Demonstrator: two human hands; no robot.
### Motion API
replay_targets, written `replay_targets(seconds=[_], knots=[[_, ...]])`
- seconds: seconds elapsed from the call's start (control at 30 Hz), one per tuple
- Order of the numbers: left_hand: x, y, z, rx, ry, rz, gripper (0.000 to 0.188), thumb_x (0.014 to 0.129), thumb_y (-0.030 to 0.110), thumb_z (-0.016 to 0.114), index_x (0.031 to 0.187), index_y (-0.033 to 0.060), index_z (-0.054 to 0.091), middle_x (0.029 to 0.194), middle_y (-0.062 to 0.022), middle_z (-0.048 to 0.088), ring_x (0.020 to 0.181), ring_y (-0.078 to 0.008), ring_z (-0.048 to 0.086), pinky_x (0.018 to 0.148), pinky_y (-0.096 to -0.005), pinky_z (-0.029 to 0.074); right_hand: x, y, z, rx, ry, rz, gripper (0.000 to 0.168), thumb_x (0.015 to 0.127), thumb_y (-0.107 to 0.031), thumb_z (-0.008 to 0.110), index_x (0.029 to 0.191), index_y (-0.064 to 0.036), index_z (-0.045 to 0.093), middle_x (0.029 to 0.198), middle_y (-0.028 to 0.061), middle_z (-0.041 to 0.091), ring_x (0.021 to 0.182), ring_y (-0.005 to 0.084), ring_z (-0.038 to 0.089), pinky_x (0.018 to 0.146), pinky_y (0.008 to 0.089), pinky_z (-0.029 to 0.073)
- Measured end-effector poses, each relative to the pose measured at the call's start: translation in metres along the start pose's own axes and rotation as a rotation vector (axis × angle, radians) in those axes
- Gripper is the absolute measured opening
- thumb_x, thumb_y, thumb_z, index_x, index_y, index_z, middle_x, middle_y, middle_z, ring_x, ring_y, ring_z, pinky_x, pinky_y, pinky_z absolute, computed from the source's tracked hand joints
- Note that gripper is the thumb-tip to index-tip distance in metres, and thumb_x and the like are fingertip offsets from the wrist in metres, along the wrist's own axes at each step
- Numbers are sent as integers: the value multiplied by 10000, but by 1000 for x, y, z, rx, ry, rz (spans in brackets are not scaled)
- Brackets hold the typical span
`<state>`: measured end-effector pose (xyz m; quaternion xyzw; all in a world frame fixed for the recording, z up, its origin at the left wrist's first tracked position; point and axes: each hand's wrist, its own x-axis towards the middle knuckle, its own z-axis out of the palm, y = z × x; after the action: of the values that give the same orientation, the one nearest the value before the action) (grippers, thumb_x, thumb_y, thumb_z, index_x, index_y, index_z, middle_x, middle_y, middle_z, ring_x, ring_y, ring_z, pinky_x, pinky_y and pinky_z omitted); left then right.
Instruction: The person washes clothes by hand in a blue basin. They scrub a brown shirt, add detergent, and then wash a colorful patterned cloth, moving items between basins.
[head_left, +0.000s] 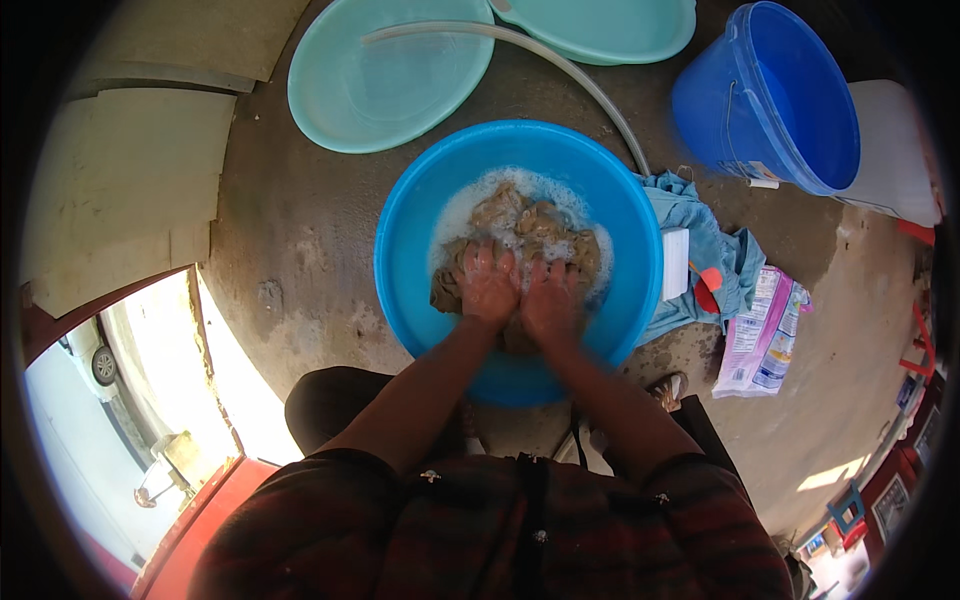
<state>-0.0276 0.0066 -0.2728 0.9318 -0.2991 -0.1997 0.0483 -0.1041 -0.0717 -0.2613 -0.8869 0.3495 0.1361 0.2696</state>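
In front of me a round blue plastic basin (517, 135) holds sudsy water and a bunched, soaked brown cloth (540, 221). White foam (592, 202) rings the cloth, mostly along its far side. My left hand (489, 285) presses down on the left part of the cloth, fingers pointing away from me. Close beside it, my right hand (551, 296) rests on the cloth in the same way. Suds and wet folds surround the fingertips, so whether either hand grips the fabric is unclear. Some of the cloth lies under my palms, out of sight.
Beyond the basin lie a pale green tub (337, 112), a second green tub (607, 34) and a clear hose (592, 86). On the right are a blue bucket (720, 97), a blue-green cloth (675, 202), a white block (674, 262) and a pink-and-white plastic packet (761, 334).
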Motion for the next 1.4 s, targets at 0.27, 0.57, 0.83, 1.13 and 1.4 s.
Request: replay_targets(seconds=[0.27,0.57,0.83,1.13,1.4], knots=[[105,5,-22,41,33,60,253,808,240,500,933,115,681,976,-114,661,937,-311,598,852,-481,418,95,-1,-34,68,-92,-29,320,847,-224,505,1103,-32,501,1067,201,580,944,376,562,846,478,433],[117,-8,-55,-269,-274,76,488,863,452,487,1038,23,640,1062,-210,616,996,-342,577,872,-444,439,89,34,-25,408,-37,-13,500,870,-283,569,1275,-21,438,1190,211,540,1045,383,535,895,464,431],[32,-34,-96,-470,-741,341,920,757,573,630,1421,74,235,1398,-188,362,1274,-364,360,1039,-470,320,10,28,-61,1410,-124,510,368,870,-208,610,1162,-4,516,1098,129,573,940,240,579,756,385,495],[-5,-13,-90,-902,-587,229,526,713,103,743,1180,3,524,1081,-115,618,992,-220,589,881,-365,467,0,-21,-133,1715,-165,164,192,873,-185,617,1011,-68,551,938,58,561,867,172,550,739,344,490],[12,-15,-164,-1676,-408,103,430,759,16,596,1179,-6,509,1112,-117,596,1009,-224,576,890,-372,454,4,40,-206,1582,2,69,315,876,-221,617,1155,-97,540,1098,36,564,1017,170,546,870,331,455]])
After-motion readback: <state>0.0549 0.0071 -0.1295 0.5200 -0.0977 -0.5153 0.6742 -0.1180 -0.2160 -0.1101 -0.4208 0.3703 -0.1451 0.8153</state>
